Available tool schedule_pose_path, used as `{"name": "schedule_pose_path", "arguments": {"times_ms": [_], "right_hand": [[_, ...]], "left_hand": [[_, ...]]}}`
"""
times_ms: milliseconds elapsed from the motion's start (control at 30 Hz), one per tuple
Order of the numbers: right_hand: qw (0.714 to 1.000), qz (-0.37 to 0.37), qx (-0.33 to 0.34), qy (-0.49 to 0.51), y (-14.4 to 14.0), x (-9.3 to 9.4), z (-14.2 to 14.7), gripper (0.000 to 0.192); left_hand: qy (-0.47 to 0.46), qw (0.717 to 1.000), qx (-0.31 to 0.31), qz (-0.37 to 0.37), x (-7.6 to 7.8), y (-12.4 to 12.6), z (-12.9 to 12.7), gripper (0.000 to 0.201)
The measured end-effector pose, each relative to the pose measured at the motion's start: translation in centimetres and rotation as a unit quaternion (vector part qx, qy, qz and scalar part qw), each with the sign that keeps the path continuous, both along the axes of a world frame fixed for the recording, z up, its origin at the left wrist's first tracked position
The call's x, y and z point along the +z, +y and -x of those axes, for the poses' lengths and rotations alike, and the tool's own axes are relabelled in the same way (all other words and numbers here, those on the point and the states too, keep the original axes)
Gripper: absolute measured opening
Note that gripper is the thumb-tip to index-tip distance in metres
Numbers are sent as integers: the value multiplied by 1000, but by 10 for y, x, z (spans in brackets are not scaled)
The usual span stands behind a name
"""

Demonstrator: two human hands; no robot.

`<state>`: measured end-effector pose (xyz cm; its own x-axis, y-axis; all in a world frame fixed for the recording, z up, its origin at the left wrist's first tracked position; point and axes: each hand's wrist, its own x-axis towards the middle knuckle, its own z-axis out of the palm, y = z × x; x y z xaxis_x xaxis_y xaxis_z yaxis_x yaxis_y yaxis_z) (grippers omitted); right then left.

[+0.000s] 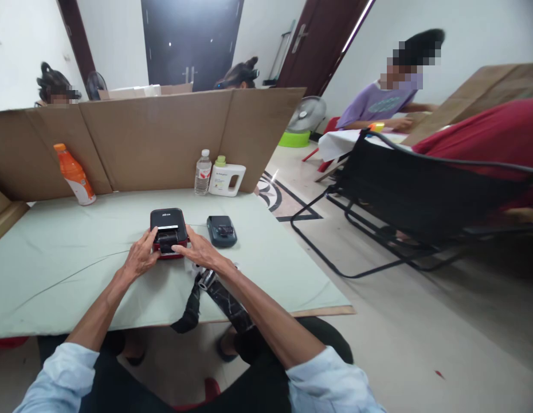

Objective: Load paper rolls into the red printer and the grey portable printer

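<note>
A small black and red label printer (pixel 167 218) rests on the pale green tabletop, with a dark strip across its front opening. Against its left side is my left hand (pixel 141 252), fingers and thumb gripping the lower casing. My right hand (pixel 200 248) holds the right side, its thumb reaching over the front near the dark strip. A second, smaller dark device (pixel 222 230) lies just right of that hand. Beneath my right forearm, a shiny metal cylinder (pixel 207 279) and a crumpled black strip (pixel 189 310) lie at the front edge, partly hidden.
Cardboard panels (pixel 163 137) wall off the table's back. Before them stand an orange bottle (pixel 75 175), a clear water bottle (pixel 202 173) and a white jug (pixel 226 178). A thin cable (pixel 73 280) crosses the left side. A black folding chair (pixel 421 189) and a person (pixel 378 106) are at right.
</note>
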<state>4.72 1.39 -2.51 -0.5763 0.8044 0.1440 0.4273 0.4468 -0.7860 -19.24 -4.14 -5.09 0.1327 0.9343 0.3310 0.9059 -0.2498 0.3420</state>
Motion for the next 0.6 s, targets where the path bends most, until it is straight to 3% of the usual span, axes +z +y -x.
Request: {"name": "schedule_pose_path", "arguments": {"times_ms": [133,367,500,600], "right_hand": [[999,16,43,16,-14,10,21,79],[992,56,112,3,-35,28,88,90],[989,57,136,25,-36,27,121,98],[988,45,143,39,-35,21,136,99]], "left_hand": [[-7,999,18,-27,5,-24,26,74],[-25,995,82,-43,17,-73,93,73],[-33,992,112,-50,16,-86,124,74],[-41,990,119,-56,14,-89,133,74]]}}
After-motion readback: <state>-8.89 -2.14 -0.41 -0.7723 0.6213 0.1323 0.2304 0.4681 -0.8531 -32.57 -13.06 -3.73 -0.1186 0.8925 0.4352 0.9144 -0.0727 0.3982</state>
